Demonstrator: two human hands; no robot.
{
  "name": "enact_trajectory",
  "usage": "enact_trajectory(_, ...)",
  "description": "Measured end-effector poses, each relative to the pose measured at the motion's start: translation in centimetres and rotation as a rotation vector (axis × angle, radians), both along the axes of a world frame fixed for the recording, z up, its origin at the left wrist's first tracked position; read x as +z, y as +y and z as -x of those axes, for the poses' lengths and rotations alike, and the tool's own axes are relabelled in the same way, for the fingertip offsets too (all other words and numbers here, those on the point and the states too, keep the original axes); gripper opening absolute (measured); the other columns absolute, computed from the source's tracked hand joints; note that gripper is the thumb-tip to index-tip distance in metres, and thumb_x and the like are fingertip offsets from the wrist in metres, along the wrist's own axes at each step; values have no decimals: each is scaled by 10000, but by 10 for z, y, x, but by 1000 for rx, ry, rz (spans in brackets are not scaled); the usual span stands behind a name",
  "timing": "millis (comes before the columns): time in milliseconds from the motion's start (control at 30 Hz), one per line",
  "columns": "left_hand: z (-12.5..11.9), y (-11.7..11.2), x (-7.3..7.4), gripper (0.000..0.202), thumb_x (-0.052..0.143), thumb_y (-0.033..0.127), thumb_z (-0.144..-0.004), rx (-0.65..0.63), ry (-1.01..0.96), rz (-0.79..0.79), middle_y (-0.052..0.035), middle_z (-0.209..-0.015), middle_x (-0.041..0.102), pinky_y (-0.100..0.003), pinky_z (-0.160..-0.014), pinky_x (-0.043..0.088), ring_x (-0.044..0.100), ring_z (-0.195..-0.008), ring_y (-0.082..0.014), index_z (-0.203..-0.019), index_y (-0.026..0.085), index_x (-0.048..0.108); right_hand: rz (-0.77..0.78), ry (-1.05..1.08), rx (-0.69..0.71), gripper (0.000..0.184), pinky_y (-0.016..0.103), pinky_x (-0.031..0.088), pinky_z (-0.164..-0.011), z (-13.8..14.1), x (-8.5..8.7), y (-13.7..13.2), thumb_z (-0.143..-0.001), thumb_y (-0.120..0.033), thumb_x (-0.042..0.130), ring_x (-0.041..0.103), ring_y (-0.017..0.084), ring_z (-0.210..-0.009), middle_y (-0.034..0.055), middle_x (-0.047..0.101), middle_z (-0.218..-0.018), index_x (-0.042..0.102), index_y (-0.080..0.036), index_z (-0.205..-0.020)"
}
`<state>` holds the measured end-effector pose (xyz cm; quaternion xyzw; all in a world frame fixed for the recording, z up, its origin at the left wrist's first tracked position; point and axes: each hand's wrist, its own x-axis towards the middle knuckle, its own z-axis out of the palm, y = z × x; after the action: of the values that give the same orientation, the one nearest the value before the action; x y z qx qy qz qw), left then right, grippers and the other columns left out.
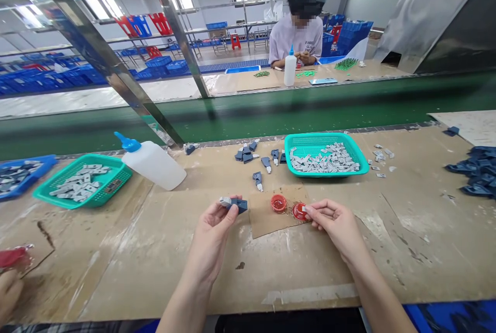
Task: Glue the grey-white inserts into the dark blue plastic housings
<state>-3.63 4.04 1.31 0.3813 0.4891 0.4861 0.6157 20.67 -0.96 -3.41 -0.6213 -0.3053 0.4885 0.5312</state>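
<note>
Between thumb and fingers, my left hand [212,232] pinches a dark blue plastic part [239,204] with a light grey tip. My right hand [334,220] pinches a small grey-white piece [304,209] over a red cap [298,212] with shiny liquid in it. Whether the piece touches the liquid I cannot tell. Just left of that sits another red cap [278,203], also wet inside, on a cardboard piece [263,224]. Several blue parts with grey tips [258,180] lie behind the caps. A green basket [326,172] of small grey pieces stands beyond my right hand.
To the left are a white squeeze bottle [158,163] with a blue nozzle and another green basket [104,197]. Dark blue parts [476,170] are heaped at right. A co-worker's hand [8,291] shows at lower left. Across the green belt [248,116] sits another person [296,38].
</note>
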Motion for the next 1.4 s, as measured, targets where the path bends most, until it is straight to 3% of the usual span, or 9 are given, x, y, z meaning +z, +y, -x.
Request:
enact_trajectory(233,-9,-12,-10,327,800,264,-690,68,-32,36,-49,-1011,731,-238,-887,507,664,-971,-153,-993,185,704,12,17,11,370,233,423,-512,-4,4,-3,-660,-475,793,546,124,-546,78,711,-669,663,-142,-755)
enact_trajectory(433,-39,-26,-17,260,815,197,-658,20,-74,-45,-61,-923,763,-272,-826,556,710,-908,-198,-898,185,714,-39,58,50,292,212,416,-514,4,33,-17,-711,-435,776,544,111,-564,51,706,-696,664,-167,-741)
enact_trajectory(633,-63,-38,-12,229,815,117,-627,-8,-90,-126,-46,-892,773,-245,-783,578,721,-874,-193,-828,204,747,-115,127,166,244,206,429,-510,27,58,-22,-732,-394,770,565,113,-557,26,684,-639,654,-180,-707)
enact_trajectory(800,-66,-42,-7,239,799,72,-624,-31,-112,-153,-36,-878,777,-232,-727,592,730,-818,-189,-807,220,762,-109,123,211,264,217,426,-523,31,56,-18,-735,-403,763,582,123,-580,23,671,-636,634,-175,-703)
enact_trajectory(1000,-68,-44,-6,231,780,67,-640,-68,-95,-129,-41,-871,778,-218,-663,597,727,-703,-167,-807,226,778,-67,122,340,324,206,366,-534,31,47,-20,-809,-455,686,540,97,-574,-27,608,-598,510,-192,-739)
enact_trajectory(1100,-70,-46,-4,248,776,58,-638,-70,-97,-145,-27,-842,779,-200,-643,592,720,-659,-150,-804,242,784,-35,243,386,335,185,295,-473,31,50,-23,-831,-471,660,487,87,-566,-51,562,-606,446,-214,-795)
enact_trajectory(1233,-70,-48,-3,261,756,65,-674,-95,-110,-229,-8,-830,778,-211,-627,593,705,-603,-138,-832,271,787,-34,342,423,346,175,296,-463,33,54,-26,-835,-467,660,490,93,-592,-42,589,-689,411,-243,-923)
enact_trajectory(1333,-67,-47,-4,290,721,120,-747,-190,-120,-264,-13,-809,770,-232,-589,583,666,-552,-122,-985,279,763,-74,339,406,338,182,320,-469,40,54,-27,-842,-470,650,517,101,-606,-31,600,-713,414,-243,-926)
enact_trajectory(1400,-65,-46,-6,367,677,191,-808,-270,-147,-223,-41,-940,757,-232,-548,562,626,-541,-103,-1163,281,685,-108,320,355,323,192,346,-487,47,56,-25,-847,-468,643,532,106,-625,-18,612,-745,423,-234,-875)
